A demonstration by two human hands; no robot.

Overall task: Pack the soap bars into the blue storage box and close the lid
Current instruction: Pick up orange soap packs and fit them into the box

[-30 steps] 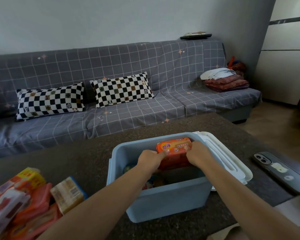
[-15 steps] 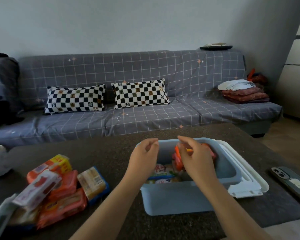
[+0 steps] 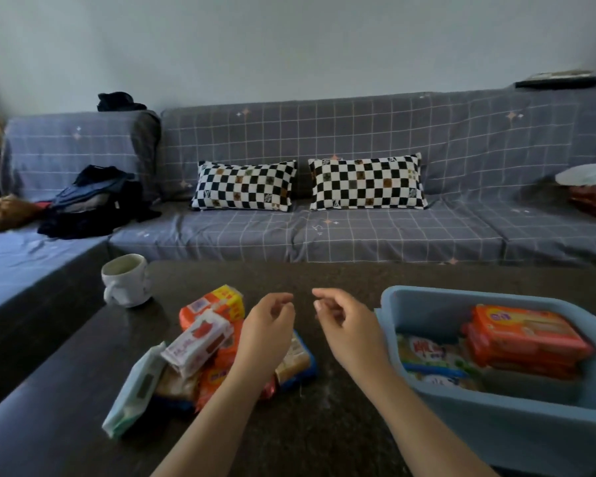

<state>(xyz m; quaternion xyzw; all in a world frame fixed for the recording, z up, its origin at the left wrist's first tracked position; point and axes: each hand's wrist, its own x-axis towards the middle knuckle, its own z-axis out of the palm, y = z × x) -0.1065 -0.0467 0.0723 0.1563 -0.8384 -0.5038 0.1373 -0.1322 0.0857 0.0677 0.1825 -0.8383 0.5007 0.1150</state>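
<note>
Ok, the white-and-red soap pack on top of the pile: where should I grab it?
Take the white-and-red soap pack across its long sides, from above with the left hand. It lies tilted on top of the pile, both long edges exposed, nothing resting on it.

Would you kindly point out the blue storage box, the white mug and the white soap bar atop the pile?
blue storage box (image 3: 516,421), head view, front wall.
white mug (image 3: 126,282), head view, side of body.
white soap bar (image 3: 197,343), head view, top face.

Orange soap bar (image 3: 527,335) now in box (image 3: 496,421); both hands empty, withdrawn left.
</note>
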